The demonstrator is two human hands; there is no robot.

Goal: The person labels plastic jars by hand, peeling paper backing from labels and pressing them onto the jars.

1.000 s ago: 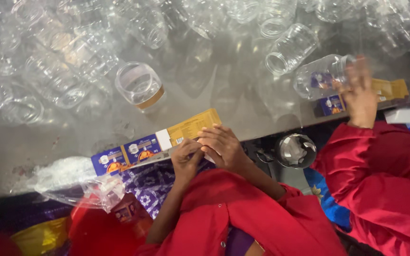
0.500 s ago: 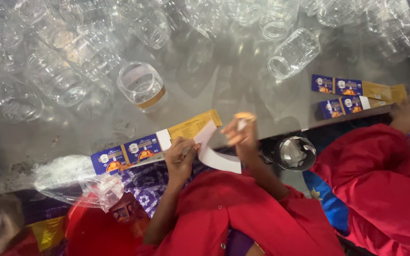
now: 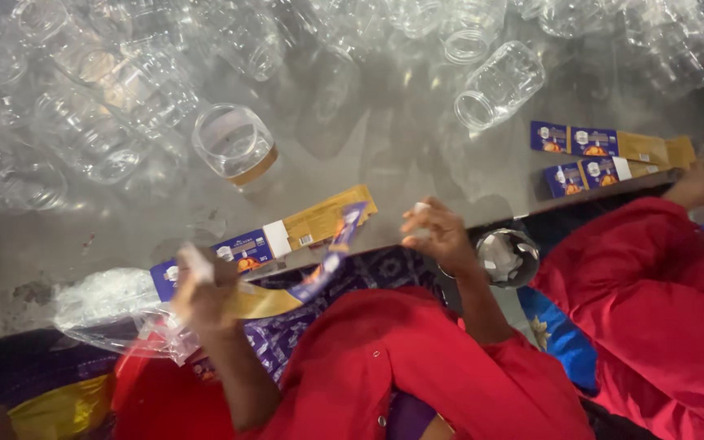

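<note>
Label strip (image 3: 319, 273), blue and gold, is held in the air just below the table edge, running from the left hand (image 3: 205, 289) up and rightward, with its far end over the near rim of the table (image 3: 417, 163). The left hand is closed around the gold end of the strip. A thin white piece (image 3: 195, 262) stands out of the top of the same fist, but it is too blurred to identify.

The right hand (image 3: 437, 235) is raised at the table edge, apart from the strip. Its fingers are bent inward and a small white scrap (image 3: 422, 208) shows at their tips. Whether they pinch it cannot be told.

Both forearms come out of red sleeves (image 3: 385, 367). A crumpled clear plastic bag (image 3: 99, 301) lies just left of the left hand. A round shiny container (image 3: 507, 257) sits below the table edge, to the right of the right wrist.

On the table, a flat stack of labels (image 3: 266, 240) lies along the near edge, behind the strip. Beyond it stands a clear jar with a gold band (image 3: 234, 147). At the right edge, a co-worker's hand (image 3: 698, 183) rests near two more rows of labels (image 3: 605, 151). The far side of the table is covered by a pile of empty clear jars (image 3: 124, 73), most lying on their sides.
</note>
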